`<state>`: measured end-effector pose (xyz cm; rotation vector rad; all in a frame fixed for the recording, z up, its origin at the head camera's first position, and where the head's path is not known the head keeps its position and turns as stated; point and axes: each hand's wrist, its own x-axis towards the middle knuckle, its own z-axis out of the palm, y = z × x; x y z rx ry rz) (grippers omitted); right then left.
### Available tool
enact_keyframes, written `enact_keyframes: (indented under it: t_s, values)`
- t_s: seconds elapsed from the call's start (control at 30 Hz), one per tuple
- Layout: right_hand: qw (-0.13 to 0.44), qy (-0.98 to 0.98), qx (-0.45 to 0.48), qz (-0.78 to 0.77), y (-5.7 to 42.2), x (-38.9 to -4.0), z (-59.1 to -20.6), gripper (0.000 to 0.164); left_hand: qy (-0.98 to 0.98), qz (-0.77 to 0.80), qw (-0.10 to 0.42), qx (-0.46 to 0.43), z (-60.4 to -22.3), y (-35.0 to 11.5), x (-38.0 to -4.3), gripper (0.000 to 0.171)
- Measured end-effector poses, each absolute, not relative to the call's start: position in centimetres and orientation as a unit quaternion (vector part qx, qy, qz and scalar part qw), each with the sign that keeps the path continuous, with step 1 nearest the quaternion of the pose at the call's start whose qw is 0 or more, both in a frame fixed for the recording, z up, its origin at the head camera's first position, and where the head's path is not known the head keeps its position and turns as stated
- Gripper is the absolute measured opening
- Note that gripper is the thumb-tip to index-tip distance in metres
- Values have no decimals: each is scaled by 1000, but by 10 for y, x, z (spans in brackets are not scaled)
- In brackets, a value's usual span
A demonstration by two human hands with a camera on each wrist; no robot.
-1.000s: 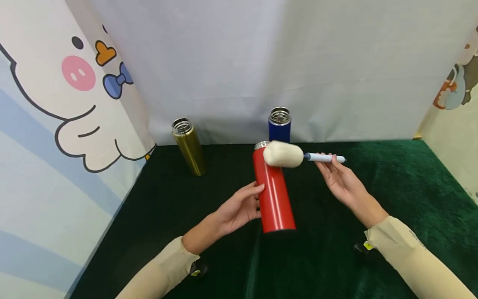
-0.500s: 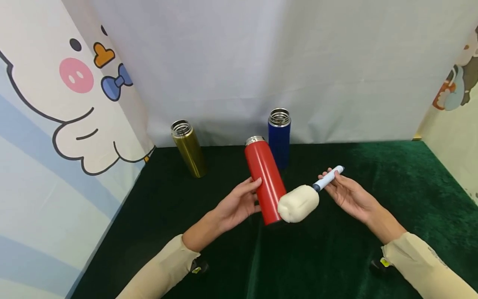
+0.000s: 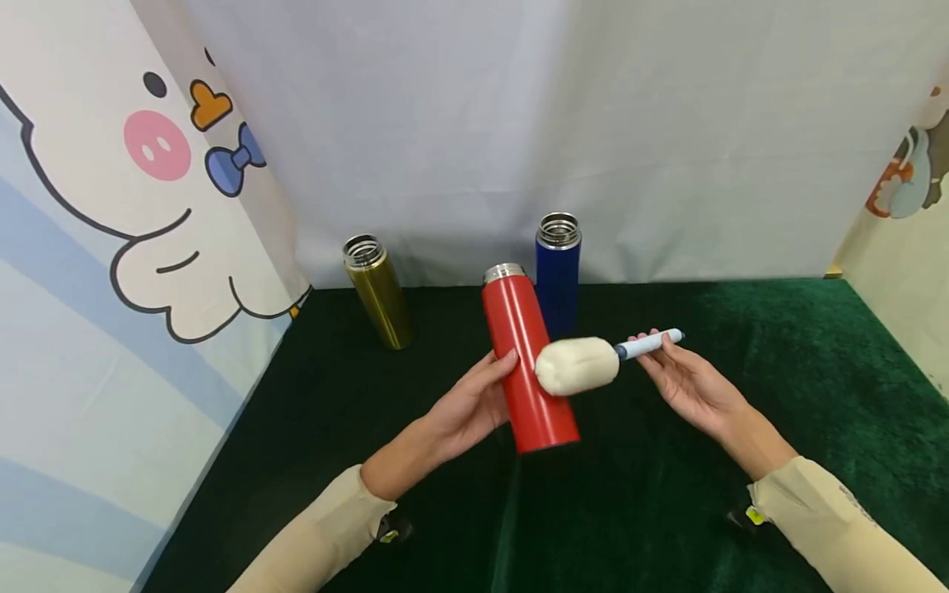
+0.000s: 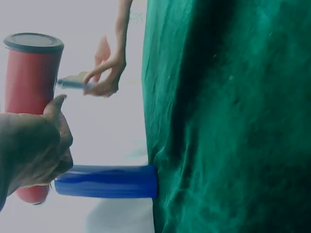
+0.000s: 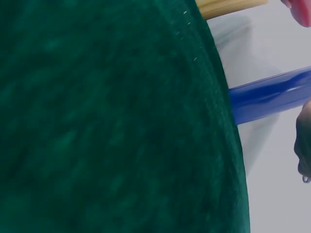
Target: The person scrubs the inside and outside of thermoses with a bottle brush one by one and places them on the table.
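My left hand (image 3: 470,412) grips a red flask (image 3: 511,317) by its side, held above the table and tilted, its bare steel mouth up and to the left. In my right hand (image 3: 689,383) I pinch the pale blue handle of a sponge bottle brush (image 3: 578,366). Its cream sponge head overlaps the flask's right side in the head view; whether it touches is unclear. From the left wrist, the flask (image 4: 31,82) shows its dark base, with the right hand (image 4: 109,77) beyond it. Only part of the right hand (image 5: 303,141) shows in the right wrist view.
A blue flask (image 3: 558,276) stands behind the red one, its mouth uncapped. Further left is an uncapped gold flask (image 3: 381,305). Dark green cloth (image 3: 630,511) covers the table, which a pale curtain (image 3: 445,123) backs. A printed cartoon panel (image 3: 74,247) borders the left.
The brush's sponge head swung from near the flask's mouth down to its base, then back up to its middle. The red flask shifted slightly left, with its mouth coming out from behind the sponge.
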<state>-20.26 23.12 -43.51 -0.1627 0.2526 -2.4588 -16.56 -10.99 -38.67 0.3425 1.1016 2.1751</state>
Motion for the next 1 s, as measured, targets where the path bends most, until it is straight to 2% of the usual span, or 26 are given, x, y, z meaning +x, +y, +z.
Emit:
enact_keyframes:
  t_s: [0.13,0.27,0.37,0.47,0.57,0.7,0.83,1.0]
  values:
    - [346,116,-117,-923,238,-202,-442,45,452,828,309,117,-383,-108,-172,53]
    - [344,130,-104,-924,229,-206,-443,43,467,817,319,112,-384,-111,-168,48]
    - [317,117,-61,-939,218,-212,-436,33,467,810,335,119,-387,-113,-164,48]
    - [258,84,-19,-962,216,-216,-423,19,462,805,348,134,-388,-109,-163,52]
    - [224,80,7,-971,220,-216,-416,15,457,806,349,140,-388,-106,-164,55]
    - [263,125,-7,-957,229,-213,-421,17,467,808,333,134,-388,-107,-169,52]
    - [311,159,-65,-935,237,-212,-431,28,479,812,314,115,-388,-109,-175,47]
    - [319,195,-106,-921,236,-215,-434,36,481,816,304,99,-387,-108,-173,44]
